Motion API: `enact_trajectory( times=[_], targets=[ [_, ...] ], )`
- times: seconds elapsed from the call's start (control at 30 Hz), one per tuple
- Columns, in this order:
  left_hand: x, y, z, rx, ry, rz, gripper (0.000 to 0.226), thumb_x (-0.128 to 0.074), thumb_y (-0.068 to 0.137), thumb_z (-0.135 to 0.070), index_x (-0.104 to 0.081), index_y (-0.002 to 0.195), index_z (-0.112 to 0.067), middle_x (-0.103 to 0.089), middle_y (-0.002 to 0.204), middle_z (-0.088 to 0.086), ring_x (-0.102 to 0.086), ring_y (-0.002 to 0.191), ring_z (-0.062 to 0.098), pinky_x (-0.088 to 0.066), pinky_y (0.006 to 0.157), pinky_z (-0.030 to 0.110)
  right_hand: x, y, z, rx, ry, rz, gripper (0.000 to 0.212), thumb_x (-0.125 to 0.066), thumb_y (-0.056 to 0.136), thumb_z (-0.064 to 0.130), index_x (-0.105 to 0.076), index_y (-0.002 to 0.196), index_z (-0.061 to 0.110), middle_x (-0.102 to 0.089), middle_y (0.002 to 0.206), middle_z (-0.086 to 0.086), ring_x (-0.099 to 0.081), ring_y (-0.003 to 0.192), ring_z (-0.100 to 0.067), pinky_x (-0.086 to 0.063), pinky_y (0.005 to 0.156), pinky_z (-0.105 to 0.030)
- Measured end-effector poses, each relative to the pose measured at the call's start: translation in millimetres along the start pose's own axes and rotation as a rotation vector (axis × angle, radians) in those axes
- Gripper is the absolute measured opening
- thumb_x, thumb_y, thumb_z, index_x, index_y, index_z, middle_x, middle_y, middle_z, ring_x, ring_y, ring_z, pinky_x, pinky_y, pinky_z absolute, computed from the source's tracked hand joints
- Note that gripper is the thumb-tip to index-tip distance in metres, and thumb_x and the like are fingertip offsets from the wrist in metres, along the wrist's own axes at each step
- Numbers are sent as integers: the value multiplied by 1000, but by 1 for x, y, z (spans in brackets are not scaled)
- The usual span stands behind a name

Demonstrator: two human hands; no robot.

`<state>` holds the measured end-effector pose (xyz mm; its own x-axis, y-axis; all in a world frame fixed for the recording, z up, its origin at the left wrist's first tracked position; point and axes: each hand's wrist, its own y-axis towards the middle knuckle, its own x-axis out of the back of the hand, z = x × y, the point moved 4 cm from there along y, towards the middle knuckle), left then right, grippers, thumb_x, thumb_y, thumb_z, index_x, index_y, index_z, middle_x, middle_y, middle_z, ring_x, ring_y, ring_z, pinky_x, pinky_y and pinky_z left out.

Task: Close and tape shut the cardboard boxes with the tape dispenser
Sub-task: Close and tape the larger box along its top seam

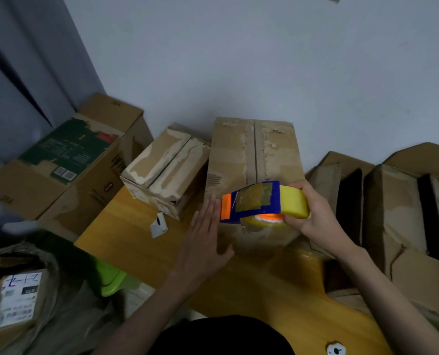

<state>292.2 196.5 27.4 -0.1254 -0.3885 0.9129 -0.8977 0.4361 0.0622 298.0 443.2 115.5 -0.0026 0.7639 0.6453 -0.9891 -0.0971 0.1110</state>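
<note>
The box being sealed stands at the centre of the frame on a yellow wooden table, its two top flaps already folded shut with the seam running away from the viewer. Its cardboard is scuffed and peeled from old tape, so it is probably reused, light and a little soft at the edges; it would likely slide on the smooth table unless braced, and the torn paper along the seam may give new tape a poor hold.

The tape dispenser sits just below the middle of the frame, over the near end of the box. It looks like light, rigid plastic, and the sensible place to hold it is its yellow handle, away from the orange front end where the cutter probably sits.

The right hand comes in from the lower right with its fingers curled round that yellow handle, wrist bent inward so the dispenser's nose points left. The left hand reaches up from the bottom centre, fingers straight and held together, palm flat against the near left side of the box, steadying it.
</note>
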Motion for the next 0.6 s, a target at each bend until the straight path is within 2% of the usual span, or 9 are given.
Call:
enact_trajectory(
  times=[0.2,0.33,0.43,0.53,0.6],
  targets=[
    [-7,2,4,19,20,-55,114,-62,81,-57,10,161,-16,11,169,0,10,156,15,-9,127,43,6,2,-6,19,23,-32,51,-70,78,28,-49,124,21,-56,120,6,-56,110,-11,-55,82,-36],
    [-5,1,6,-15,92,-50,113,-58,80,-63,3,162,-15,6,170,1,5,156,16,-12,126,47,11,1,0,87,-25,-11,52,-72,77,29,-49,123,23,-55,116,18,-55,110,-3,-46,79,-19],
    [-3,0,6,-17,140,-32,113,-56,80,-65,7,161,-18,10,170,-1,8,156,15,-7,127,45,26,-8,-9,84,-27,-17,54,-77,78,21,-47,123,30,-52,117,29,-55,111,-1,-46,80,-15],
    [-6,1,0,-16,150,-22,114,-58,80,-65,7,161,-19,11,169,-1,9,156,14,-7,127,46,39,-16,-15,75,-38,-30,60,-82,79,10,-46,121,32,-51,117,31,-54,111,1,-47,79,-10],
    [-8,0,-4,-8,167,-21,113,-56,80,-66,7,161,-19,11,169,-1,8,156,14,-7,127,46,46,-18,-17,80,-34,-40,56,-81,78,15,-48,121,29,-53,117,27,-55,110,1,-47,80,-8]
  ],
)
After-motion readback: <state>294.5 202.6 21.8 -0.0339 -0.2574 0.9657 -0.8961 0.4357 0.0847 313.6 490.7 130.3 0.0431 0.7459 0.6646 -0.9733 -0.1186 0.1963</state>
